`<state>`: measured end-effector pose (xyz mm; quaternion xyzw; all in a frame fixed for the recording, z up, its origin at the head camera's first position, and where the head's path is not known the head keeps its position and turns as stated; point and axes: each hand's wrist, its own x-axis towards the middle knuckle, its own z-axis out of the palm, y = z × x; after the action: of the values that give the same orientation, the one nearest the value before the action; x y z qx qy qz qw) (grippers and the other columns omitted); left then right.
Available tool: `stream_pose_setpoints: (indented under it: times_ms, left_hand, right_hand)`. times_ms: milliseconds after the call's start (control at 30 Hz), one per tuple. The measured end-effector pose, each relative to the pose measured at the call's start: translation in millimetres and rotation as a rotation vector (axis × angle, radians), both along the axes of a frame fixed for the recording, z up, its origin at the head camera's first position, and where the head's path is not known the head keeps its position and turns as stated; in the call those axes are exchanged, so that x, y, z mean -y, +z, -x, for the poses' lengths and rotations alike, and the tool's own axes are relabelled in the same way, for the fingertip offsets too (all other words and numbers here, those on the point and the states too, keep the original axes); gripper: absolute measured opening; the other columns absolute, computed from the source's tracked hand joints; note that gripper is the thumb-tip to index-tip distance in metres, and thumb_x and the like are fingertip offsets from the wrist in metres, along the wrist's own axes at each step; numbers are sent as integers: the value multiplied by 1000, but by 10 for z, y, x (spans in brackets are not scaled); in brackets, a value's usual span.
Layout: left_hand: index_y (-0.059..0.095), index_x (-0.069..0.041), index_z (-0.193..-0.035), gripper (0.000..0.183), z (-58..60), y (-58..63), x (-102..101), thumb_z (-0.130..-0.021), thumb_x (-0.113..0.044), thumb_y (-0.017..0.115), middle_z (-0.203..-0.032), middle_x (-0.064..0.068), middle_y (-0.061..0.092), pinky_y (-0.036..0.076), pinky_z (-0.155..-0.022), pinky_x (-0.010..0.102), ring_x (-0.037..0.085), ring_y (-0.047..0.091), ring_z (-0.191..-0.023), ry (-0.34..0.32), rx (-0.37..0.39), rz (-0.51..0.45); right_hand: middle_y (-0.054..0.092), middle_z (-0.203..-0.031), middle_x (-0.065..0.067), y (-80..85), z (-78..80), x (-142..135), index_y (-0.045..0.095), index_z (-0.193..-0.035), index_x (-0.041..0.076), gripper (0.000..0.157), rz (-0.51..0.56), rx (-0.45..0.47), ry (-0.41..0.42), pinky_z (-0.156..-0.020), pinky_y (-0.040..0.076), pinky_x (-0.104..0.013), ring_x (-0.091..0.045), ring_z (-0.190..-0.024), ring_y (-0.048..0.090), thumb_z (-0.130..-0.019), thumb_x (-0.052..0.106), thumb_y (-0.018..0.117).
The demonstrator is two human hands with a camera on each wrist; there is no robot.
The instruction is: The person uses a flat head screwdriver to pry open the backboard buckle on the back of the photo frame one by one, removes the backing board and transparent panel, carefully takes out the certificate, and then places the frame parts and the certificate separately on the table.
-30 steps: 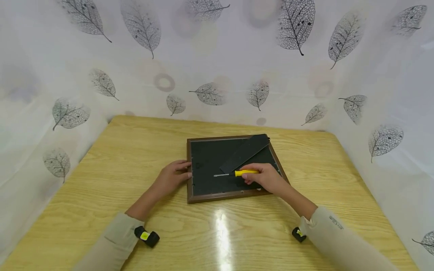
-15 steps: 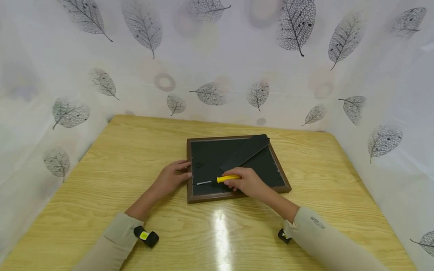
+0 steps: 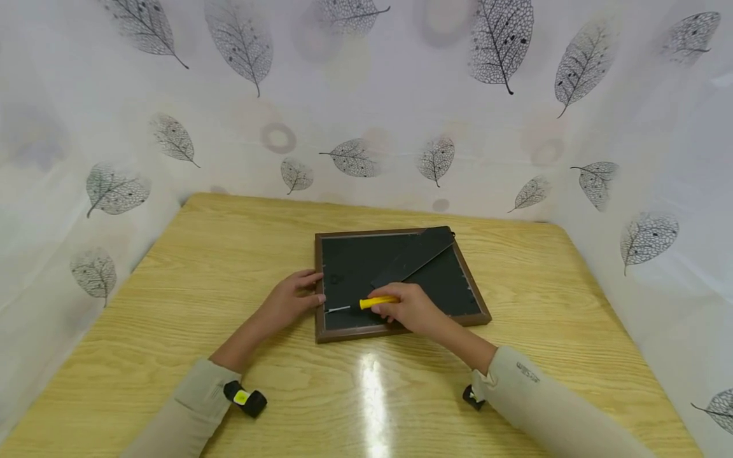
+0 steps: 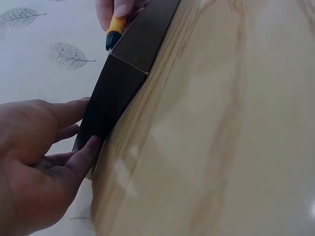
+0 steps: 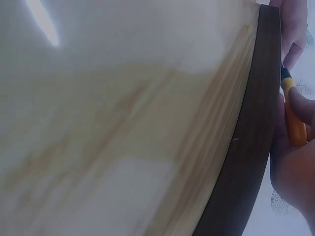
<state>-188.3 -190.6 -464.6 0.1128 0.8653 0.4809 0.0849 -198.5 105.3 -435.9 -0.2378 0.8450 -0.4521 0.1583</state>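
Note:
A picture frame (image 3: 355, 332) lies face down on the table, its black backing up and its brown rim around it. My left hand (image 3: 289, 302) holds the frame's left edge; in the left wrist view its thumb and fingers (image 4: 81, 160) meet the dark side. My right hand (image 3: 409, 308) grips a screwdriver (image 3: 379, 302) by its yellow handle, low over the backing. The metal shaft points left, its tip at the backing's left border near the near-left corner. Whether the tip touches a fastener there is too small to tell. Metal tabs (image 3: 471, 289) line the right border.
A black easel leg (image 3: 420, 251) lies slantwise across the backing toward the far right corner. The wooden table (image 3: 229, 235) extends around the frame, with a leaf-printed curtain (image 3: 366, 95) behind and at both sides. A black wrist camera (image 3: 246, 399) sits on the left sleeve.
My right hand has moved left with the screwdriver, bringing its tip from mid-backing to the left border. My left hand stays on the frame, which has not moved.

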Motion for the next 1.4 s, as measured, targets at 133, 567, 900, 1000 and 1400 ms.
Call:
stream_pose_setpoints:
  times_ms: [133,567,900,1000,1400]
  left_hand:
    - [44,-5,-152,62,-25,12,-13,-99,-30,65,-162,21,30,30,-117,60,42,30,-148,3,-1,17]
    - [42,-7,-154,63,-62,1,-25,-100,-30,63,-163,20,27,33,-116,60,43,25,-150,12,-1,29]
    - [41,-8,-154,62,-61,-12,-27,-101,-31,63,-163,20,27,35,-115,59,42,28,-149,6,-2,13]
    - [42,-7,-154,62,-61,-12,-30,-101,-31,63,-163,20,28,35,-115,59,42,28,-149,7,-3,11]
    - [44,-7,-153,61,-69,19,-44,-100,-30,63,-162,21,29,34,-116,59,43,29,-149,15,5,17]
  right_hand:
    - [70,-109,-14,-19,-9,30,72,-120,3,27,0,-53,23,-65,58,-25,-12,-72,64,-94,9,70]
    - [70,-114,-16,-23,8,77,72,-121,3,27,17,-76,33,-68,59,-23,-12,-76,69,-94,7,69]
    - [68,-114,-17,25,7,110,65,-126,1,30,149,100,-7,-79,61,-29,-21,-93,73,-96,2,65]
    - [65,-118,-17,39,4,129,60,-127,0,31,182,112,-8,-82,61,-30,-23,-96,73,-96,2,64]
    - [71,-109,-10,82,15,279,64,-114,10,22,198,-3,-50,-81,60,-29,-19,-93,72,-93,14,71]
